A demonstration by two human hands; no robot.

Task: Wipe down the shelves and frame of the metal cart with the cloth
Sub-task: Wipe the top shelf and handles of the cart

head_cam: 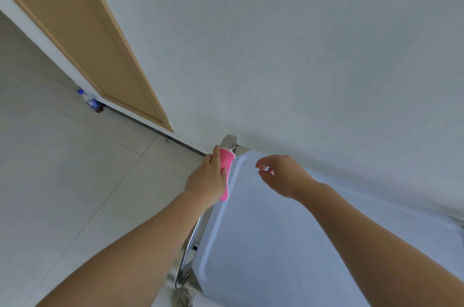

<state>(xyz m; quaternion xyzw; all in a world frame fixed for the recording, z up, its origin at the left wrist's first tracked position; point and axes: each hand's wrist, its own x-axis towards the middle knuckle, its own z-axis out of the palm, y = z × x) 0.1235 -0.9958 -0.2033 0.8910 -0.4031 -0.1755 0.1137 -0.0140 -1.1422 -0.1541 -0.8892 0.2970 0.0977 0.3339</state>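
Left hand (207,176): fingers straight and together, pressing the pink cloth (225,171) flat against the left edge of the cart's top shelf (276,244), close to the far-left corner; thumb side partly hidden by the cloth. Cloth folded into a narrow strip, running along the shelf rim from the corner post toward the near side, its lower tip hanging just past the wrist. Right hand (281,175): hovering over the far part of the shelf, touching nothing, fingers loosely curled with thumb and forefinger apart, holding nothing. Both forearms bare, reaching in from the near edge.

Metal cart (231,142) against the white wall (301,43), its top shelf a pale, smooth tray with a raised rim and rounded corners. Shiny corner post rising at the far left, just beyond the cloth. Curved chrome handle (187,256) along the left side of the frame, below the left forearm. Right end of the shelf cut off at the picture's edge.

Pale tiled floor (62,181) to the left. Light wooden door (82,38) on the far left, set in the wall. Small plastic bottle (88,99) with a blue cap standing on the floor at the foot of the door, well apart from the cart. Dark strip along the base of the wall between door and cart.
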